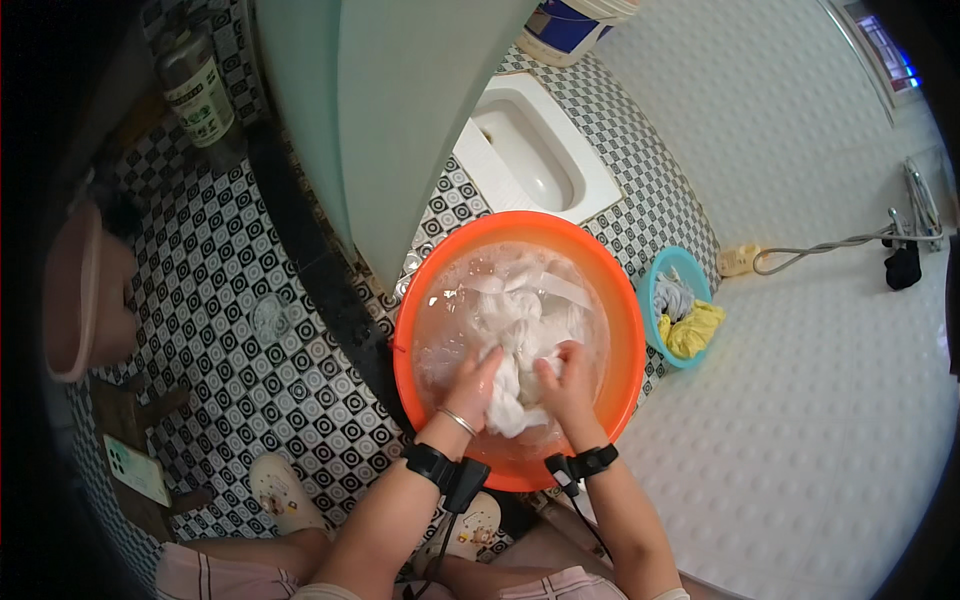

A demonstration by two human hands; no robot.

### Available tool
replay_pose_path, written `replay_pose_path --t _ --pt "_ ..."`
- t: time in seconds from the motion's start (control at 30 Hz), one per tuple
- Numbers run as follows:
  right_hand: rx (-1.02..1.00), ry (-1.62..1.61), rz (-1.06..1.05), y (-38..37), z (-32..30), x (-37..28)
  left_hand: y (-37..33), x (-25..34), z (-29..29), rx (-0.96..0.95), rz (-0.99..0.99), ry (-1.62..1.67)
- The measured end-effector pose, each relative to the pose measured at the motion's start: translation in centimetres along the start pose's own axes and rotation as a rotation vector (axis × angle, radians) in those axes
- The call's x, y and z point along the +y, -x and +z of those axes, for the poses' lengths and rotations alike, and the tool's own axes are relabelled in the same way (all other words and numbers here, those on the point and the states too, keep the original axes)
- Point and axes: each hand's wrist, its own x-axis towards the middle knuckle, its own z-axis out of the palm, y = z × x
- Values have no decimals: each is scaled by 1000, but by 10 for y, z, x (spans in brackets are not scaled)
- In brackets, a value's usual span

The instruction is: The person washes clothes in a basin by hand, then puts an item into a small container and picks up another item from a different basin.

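Observation:
A large orange basin (622, 300) of cloudy, sudsy water stands on the floor in front of me. White wet cloth (518, 325) lies bunched in the water, partly sunk. My left hand (477, 385), with a bangle at the wrist, grips the cloth from its left side. My right hand (566, 382) holds the same cloth from the right, fingers curled into it. Some of the cloth hangs down between the two hands toward the near rim. Each forearm wears a black strap with a small device and a cable.
To the right, a turquoise basin (655, 262) holds grey and yellow cloth. Beyond the orange basin is a white squat toilet (600, 190); a bucket (565, 32) stands behind it. A pale green door (380, 120) rises at left. A phone (137, 470) lies on a wooden stool.

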Motion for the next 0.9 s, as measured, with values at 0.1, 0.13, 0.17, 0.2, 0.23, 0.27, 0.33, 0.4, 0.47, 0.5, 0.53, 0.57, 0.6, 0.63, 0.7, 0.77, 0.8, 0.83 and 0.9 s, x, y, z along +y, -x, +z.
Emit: replay_pose_path --t 0.1,0.13,0.17,0.2,0.23,0.27,0.33,0.4,0.47,0.5,0.53,0.57,0.6,0.63,0.7,0.77,0.8,0.83,0.9 --pt "73 -11 -48 23 -1 29 -2 28 -1 18 117 36" --pt "5 -22 28 30 1 31 -1 31 -5 28 234 -65" --pt "2 -26 33 38 4 22 0 32 -10 35 345 -167" --pt "-168 103 45 47 10 10 2 33 -13 105 326 -369" --pt "-332 234 56 51 14 0 1 29 -14 102 324 -373" --pt "-328 232 60 52 22 4 0 21 -17 148 407 -833" --pt "-704 308 -278 49 40 13 2 17 -19 227 348 -1545" --pt "-680 388 -408 52 45 12 8 20 -18 183 171 -1655" --pt "-747 471 -448 55 46 -5 9 25 -20 128 -96 -1780" --pt "-748 466 -446 53 49 -3 6 25 -23 130 -100 -1783" --pt "-855 519 -439 50 50 2 4 23 -24 134 -178 -1798" --pt "-963 570 -431 47 52 6 3 22 -24 138 -257 -1811" --pt "-965 570 -428 45 54 9 3 20 -22 135 -260 -1811" --pt "-1035 623 -417 42 56 12 3 21 -17 119 -345 -1860" --pt "-1105 676 -405 35 63 18 0 20 -16 102 -431 -1907" --pt "-1198 748 -305 29 70 22 -6 10 -27 81 -462 -1813" --pt "-1200 748 -307 23 72 22 -11 4 -34 84 -463 -1811" --pt "-1208 702 -247 14 72 19 -13 1 -37 156 -394 -1791" --pt "-1213 664 -188 9 71 24 -15 -2 -43 226 -320 -1765"
